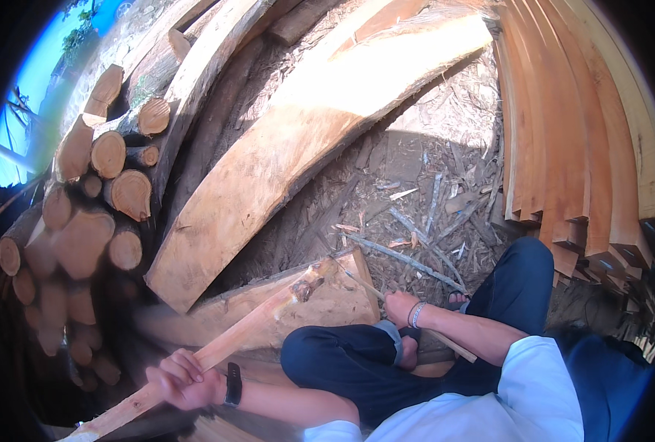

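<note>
My left hand (186, 379) is closed round a long, pale, peeled wooden pole (242, 331), which slants up from the lower left. A dark knot marks the pole near its far end, where it lies over a squared block of wood (342, 298). In my right hand (401, 308) is a slim wooden-handled tool (451, 346). Its handle runs back past my wrist, and its thin front part reaches toward the pole's knotted end. The working end is too small and blurred for me to tell its kind.
A broad sawn slab (268, 162) lies diagonally ahead. Stacked logs (108, 155) stand at the left, long sawn boards (563, 110) at the right. Bark, chips and thin sticks (408, 258) litter the ground between. My bent legs (349, 361) are close below the block.
</note>
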A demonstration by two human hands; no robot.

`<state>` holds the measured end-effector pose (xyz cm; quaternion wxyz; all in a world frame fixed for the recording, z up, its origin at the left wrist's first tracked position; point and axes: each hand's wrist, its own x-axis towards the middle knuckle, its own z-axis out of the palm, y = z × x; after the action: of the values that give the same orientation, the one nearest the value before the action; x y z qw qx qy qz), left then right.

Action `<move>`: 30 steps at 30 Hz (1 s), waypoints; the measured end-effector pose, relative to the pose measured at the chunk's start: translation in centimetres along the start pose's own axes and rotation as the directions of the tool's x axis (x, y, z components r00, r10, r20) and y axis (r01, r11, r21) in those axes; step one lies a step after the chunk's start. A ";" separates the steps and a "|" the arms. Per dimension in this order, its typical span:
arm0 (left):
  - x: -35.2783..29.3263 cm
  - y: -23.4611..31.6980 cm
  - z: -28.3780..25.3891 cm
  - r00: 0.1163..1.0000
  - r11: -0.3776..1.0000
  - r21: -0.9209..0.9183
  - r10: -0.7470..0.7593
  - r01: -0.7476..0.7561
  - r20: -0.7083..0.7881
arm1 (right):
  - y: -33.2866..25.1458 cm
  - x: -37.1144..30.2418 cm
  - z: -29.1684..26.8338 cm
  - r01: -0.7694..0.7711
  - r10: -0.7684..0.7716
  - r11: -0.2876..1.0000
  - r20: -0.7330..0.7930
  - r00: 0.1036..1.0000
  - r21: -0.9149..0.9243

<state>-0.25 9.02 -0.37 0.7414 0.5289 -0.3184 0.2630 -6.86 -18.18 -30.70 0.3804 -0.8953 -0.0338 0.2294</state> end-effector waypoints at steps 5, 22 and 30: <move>-0.1 -0.1 -0.5 0.997 0.997 -0.074 0.001 0.004 0.072 | 0.7 0.4 1.5 -0.012 0.016 0.999 -0.083 0.996 0.047; 0.4 -0.1 -0.5 0.965 0.950 -0.310 0.059 0.024 0.255 | -0.2 -0.1 0.1 -0.004 0.006 0.999 -0.061 0.998 0.035; 0.4 -0.1 0.2 0.968 0.958 -0.285 0.045 0.028 0.245 | 0.4 0.0 0.5 -0.024 0.027 0.998 -0.048 0.998 0.061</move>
<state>0.06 8.83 -0.11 0.7630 0.4437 -0.4459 0.1489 -7.09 -18.18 -31.30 0.4051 -0.8890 -0.0060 0.2133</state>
